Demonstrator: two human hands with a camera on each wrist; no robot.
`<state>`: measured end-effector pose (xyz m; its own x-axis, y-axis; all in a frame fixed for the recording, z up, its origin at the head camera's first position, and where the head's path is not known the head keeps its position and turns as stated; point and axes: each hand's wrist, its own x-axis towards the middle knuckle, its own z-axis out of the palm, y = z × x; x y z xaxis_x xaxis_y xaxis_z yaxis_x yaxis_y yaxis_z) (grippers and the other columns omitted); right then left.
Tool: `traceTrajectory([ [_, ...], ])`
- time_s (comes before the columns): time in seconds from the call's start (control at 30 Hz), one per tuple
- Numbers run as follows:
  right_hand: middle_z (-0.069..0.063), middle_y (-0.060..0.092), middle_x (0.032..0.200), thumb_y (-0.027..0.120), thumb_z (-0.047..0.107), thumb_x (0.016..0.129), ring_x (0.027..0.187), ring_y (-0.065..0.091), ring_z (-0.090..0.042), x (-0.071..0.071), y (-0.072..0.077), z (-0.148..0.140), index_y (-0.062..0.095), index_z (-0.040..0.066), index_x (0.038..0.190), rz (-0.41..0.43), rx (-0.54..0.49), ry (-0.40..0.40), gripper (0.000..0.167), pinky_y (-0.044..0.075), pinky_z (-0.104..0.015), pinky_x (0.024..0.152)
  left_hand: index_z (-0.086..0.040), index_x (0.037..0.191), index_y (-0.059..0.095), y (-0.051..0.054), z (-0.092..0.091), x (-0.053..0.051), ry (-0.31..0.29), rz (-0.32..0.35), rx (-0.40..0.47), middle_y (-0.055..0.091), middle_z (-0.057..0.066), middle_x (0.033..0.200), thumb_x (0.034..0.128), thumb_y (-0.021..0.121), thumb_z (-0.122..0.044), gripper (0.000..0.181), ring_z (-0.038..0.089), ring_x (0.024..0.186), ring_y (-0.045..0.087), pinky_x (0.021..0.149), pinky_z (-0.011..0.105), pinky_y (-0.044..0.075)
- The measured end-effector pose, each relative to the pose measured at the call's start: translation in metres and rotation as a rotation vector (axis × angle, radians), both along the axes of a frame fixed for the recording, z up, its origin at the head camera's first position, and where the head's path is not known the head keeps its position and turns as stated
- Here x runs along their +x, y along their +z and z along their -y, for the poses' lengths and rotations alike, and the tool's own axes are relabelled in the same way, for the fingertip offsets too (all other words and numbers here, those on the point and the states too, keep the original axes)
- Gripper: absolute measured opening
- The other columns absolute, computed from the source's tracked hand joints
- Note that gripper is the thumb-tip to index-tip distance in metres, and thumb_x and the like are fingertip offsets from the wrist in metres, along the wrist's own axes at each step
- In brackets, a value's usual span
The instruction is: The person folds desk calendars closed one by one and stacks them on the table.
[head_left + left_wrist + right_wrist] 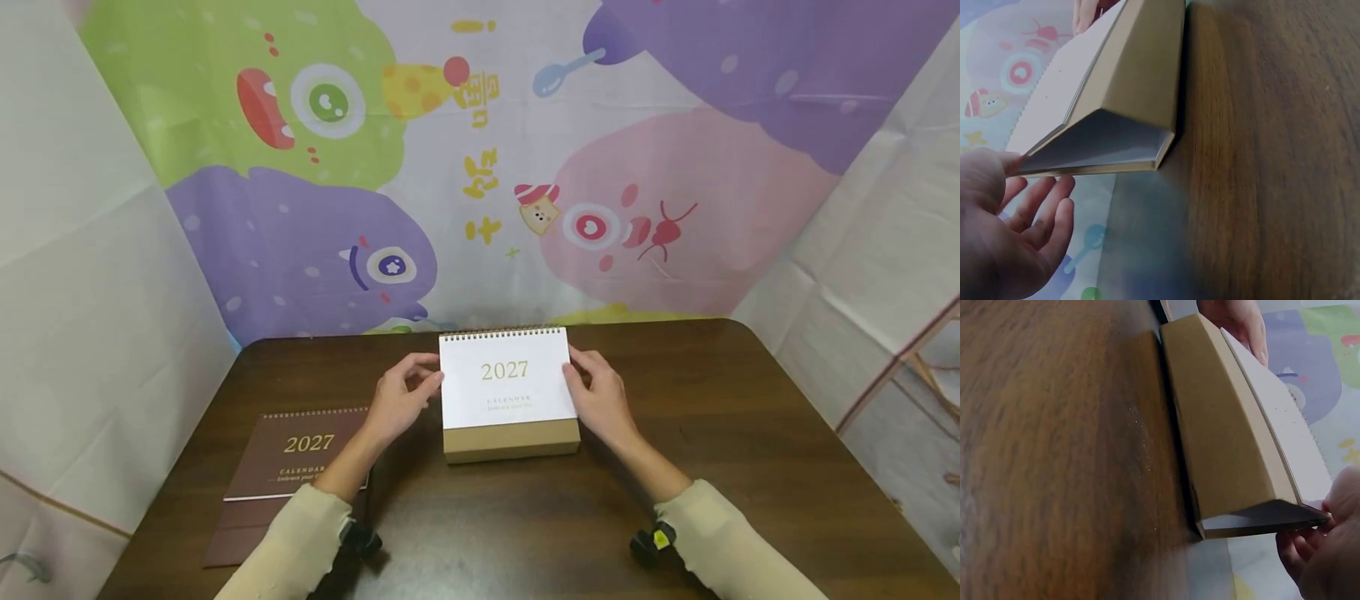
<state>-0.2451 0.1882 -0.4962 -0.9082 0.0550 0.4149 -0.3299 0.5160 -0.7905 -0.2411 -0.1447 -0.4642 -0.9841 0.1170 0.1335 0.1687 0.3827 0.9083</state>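
A white desk calendar [506, 379] with gold "2027" print stands on the table, propped on its tan cardboard stand [512, 440]. Along its top runs a spiral binding. My left hand [402, 398] holds the calendar's left edge; in the left wrist view, the thumb [1013, 162] is at the edge and the fingers are behind the back board. On the other side, my right hand [602, 396] pinches the right edge, thumb in front and fingers behind. The right wrist view shows the stand's hollow triangular end [1254, 517] beside that hand.
A brown desk calendar [288, 454], also marked "2027", lies at the left of the dark wooden table [480, 525], partly covered by my left forearm. A cartoon-print cloth [480, 275] hangs just behind the table's far edge. White sheets [112, 250] flank both sides.
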Motion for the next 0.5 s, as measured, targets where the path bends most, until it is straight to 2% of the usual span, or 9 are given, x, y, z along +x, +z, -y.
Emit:
traceTrajectory([
  [0.13,-0.013,0.079,0.120,0.068,0.033,0.111,0.096,0.066,-0.020,-0.020,-0.036,-0.011,0.075,0.002,0.145,-0.030,0.040,0.033,0.046,0.051,-0.026,0.085,0.000,0.146,0.068,-0.004,0.003,0.001,-0.025,0.038,-0.057,0.081,0.027,0.119,0.1118,0.069,-0.015,0.037,0.035,0.096,0.082,0.074,0.024,0.062],
  [0.2,-0.010,0.079,0.121,0.068,0.038,0.111,0.098,0.067,-0.018,-0.028,-0.051,-0.017,0.075,0.004,0.145,-0.003,0.071,0.051,0.049,0.052,-0.028,0.087,0.001,0.148,0.068,-0.006,0.003,0.001,-0.038,0.057,-0.089,0.080,0.026,0.120,0.1125,0.068,-0.016,0.039,0.033,0.095,0.081,0.075,0.026,0.064],
  [0.27,-0.011,0.078,0.122,0.068,0.037,0.111,0.101,0.068,-0.020,-0.029,-0.055,-0.018,0.074,0.003,0.147,0.048,0.115,0.055,0.050,0.053,-0.033,0.089,0.003,0.150,0.066,-0.008,0.004,0.002,-0.063,0.072,-0.115,0.079,0.026,0.122,0.1130,0.067,-0.016,0.042,0.032,0.095,0.081,0.077,0.030,0.066],
  [0.37,-0.010,0.076,0.122,0.067,0.038,0.112,0.102,0.066,-0.019,-0.032,-0.062,-0.020,0.071,0.004,0.151,0.113,0.156,0.079,0.052,0.053,-0.032,0.087,0.005,0.152,0.065,-0.010,0.003,0.003,-0.093,0.093,-0.140,0.078,0.026,0.124,0.1135,0.065,-0.015,0.044,0.033,0.096,0.081,0.080,0.035,0.068],
  [0.5,-0.012,0.073,0.121,0.066,0.036,0.112,0.104,0.063,-0.019,-0.036,-0.067,-0.020,0.068,0.003,0.154,0.162,0.203,0.080,0.054,0.051,-0.033,0.088,0.009,0.151,0.063,-0.011,0.002,0.003,-0.120,0.109,-0.155,0.077,0.028,0.124,0.1133,0.065,-0.013,0.044,0.035,0.094,0.082,0.082,0.042,0.070],
])
